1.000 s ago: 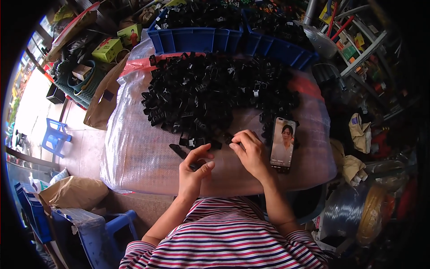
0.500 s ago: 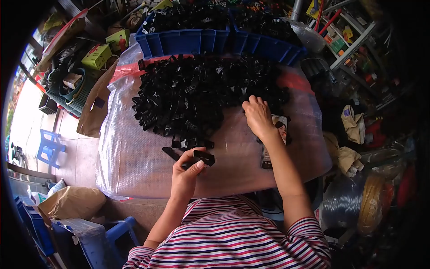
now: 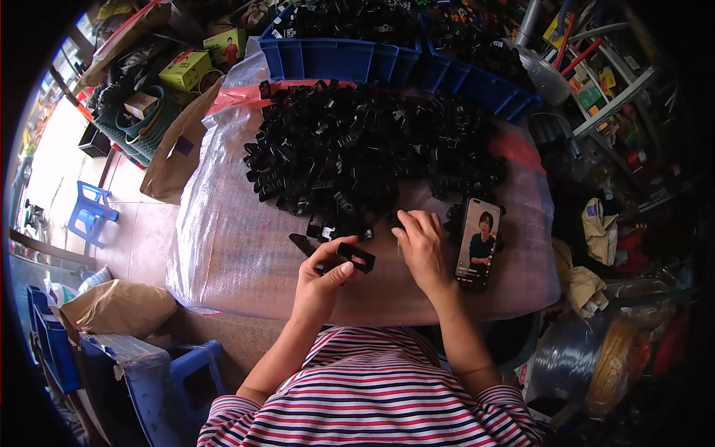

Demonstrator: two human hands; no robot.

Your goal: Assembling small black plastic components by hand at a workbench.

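My left hand (image 3: 319,279) grips a black rectangular plastic piece (image 3: 356,257) with a slot in its face, thumb in front and fingers behind. Just right of it, my right hand (image 3: 424,249) hovers over the sacking with thumb and fingertips drawn together; a small dark bit shows at the fingertips, too little to name. Beyond both hands spreads a large heap of black plastic clips (image 3: 335,149). A few loose black parts (image 3: 322,229) lie at its near edge, close to my left fingers. To the right of my right hand, a phone (image 3: 478,242) displays a person on its lit screen.
Two blue crates (image 3: 339,61) filled with black parts stand behind the heap. Translucent woven sheeting (image 3: 216,253) covers the work surface. Left are a blue stool (image 3: 93,212) and a blue chair (image 3: 197,372); right, a spool of clear line (image 3: 566,357) and a metal rack (image 3: 614,104).
My right hand has drawn back from the heap toward my left hand, uncovering the phone. My left hand still holds the black piece, now turned so its slot shows. The whole view has shifted slightly.
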